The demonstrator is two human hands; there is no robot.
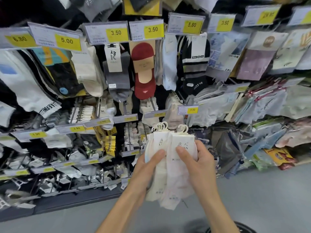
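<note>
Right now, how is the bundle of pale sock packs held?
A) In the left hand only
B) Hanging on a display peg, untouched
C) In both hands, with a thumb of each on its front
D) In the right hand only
C: the left hand and the right hand both grip the bundle of sock packs, each thumb lying on its front, and the plastic hooks at its top hang on nothing.

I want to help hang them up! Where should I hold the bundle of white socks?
Probably round the middle, from both sides, as the left hand and right hand do now. The white socks lie flat and stacked there, and the hooks on top are left free for hanging.
</note>
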